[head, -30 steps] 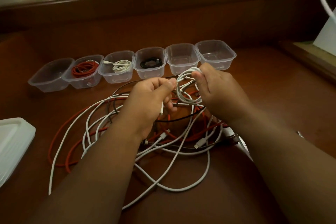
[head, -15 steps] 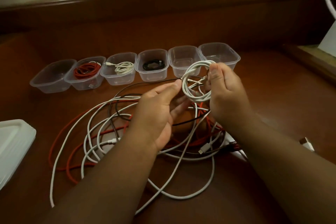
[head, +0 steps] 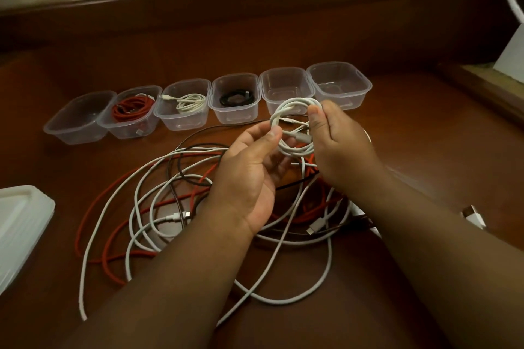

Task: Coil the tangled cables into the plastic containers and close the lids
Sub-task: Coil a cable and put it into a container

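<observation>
White rubbery cable coil [head: 293, 125] sits pinched in my right hand [head: 340, 144] above the worktop tangle [head: 198, 201], left hand [head: 249, 167] gripping its edge so loops don't spring before the empty clear plastic container [head: 286, 88].

Both my forearms are showing bare from the bottom edge up to the wrists, no sleeve or cuff coming into view. My left hand [head: 249, 176] is wearing nothing: no ring, no band, no glove. My right hand [head: 337, 147] is showing the same, wrist bare, no watch or strap. Fingernails are looking short and unpainted where the thumbs are catching light. Lighting is running dim and warm, so finer surface detail is washing out.
</observation>
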The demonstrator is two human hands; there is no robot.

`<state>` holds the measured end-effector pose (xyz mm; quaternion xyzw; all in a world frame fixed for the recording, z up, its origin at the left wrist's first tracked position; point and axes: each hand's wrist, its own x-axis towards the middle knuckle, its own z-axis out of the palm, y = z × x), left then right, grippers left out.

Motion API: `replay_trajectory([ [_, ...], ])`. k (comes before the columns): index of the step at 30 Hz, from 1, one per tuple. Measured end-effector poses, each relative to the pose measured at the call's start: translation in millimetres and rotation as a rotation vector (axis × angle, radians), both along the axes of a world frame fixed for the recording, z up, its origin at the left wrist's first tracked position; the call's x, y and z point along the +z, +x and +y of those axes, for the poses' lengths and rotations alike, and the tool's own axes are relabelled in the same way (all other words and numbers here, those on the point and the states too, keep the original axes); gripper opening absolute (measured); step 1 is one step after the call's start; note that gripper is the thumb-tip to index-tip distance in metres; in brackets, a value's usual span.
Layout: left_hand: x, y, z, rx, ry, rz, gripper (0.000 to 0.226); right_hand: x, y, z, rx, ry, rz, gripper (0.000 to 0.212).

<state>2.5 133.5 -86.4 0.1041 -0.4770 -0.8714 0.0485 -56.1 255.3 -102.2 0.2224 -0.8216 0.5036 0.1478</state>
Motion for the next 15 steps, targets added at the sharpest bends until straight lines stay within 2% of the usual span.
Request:
replay_trajectory([
  [6, -2, -3, -4, 0.063, 0.077, 0.070, 0.010, 5, 5, -1, 0.113, -0.042, -0.072, 0.025],
  [11, -2, -7, -9, -0.002, 0.132, 0.110, 0.015, 6, 1, 1, 0.147, -0.057, -0.215, 0.030],
  [15, -1, -8, -11, -0.073, 0.140, 0.112, 0.020, 4, -1, 0, 0.107, 0.001, -0.220, 0.030],
])
